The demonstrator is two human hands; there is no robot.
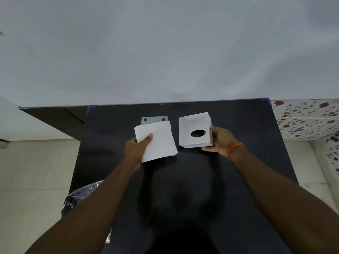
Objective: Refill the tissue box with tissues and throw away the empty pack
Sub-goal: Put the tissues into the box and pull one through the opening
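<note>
At frame centre, the left hand [140, 146] clasps the tissue stack [156, 142] for loading while the right hand [221, 141] clasps the tissue box [194, 129], steadying it.

Nothing readable here, honestly. The white tissue box [195, 130] is blank on the faces I can see, just an oval hole. The tissue stack [157, 142] is plain white. The grey pack [154, 119] behind it shows two dark dots, probably punched holes and not print, though it's small and mostly covered. No labels, brands or numbers.
</note>
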